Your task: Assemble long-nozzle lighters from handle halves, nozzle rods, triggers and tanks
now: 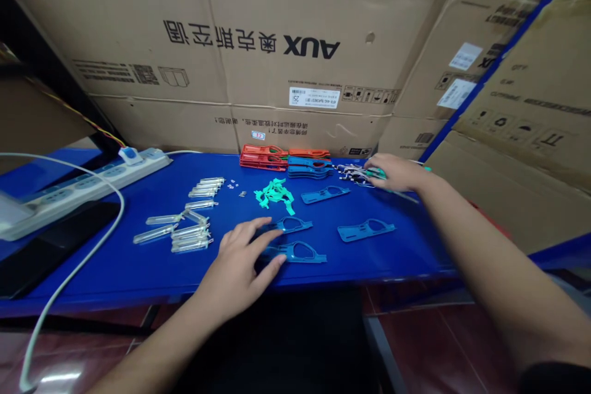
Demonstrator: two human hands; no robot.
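Bare forearms (498, 271) reach across a blue table (314, 277), hands apart on either side of a green pile (276, 194).
In front of the green pile, the left hand (242, 255) spreads wide, thumb and fingers apart, over the left ends of two blue frames (302, 251); whether it touches them is unclear. Right of the pile and slightly behind, the right hand (392, 172) bends its fingers down at a heap of cords (348, 171), its grip impossible to tell. Clear tubes (191, 236) lie left of the pile; red holders (262, 159) and a blue stack (308, 167) sit behind it.
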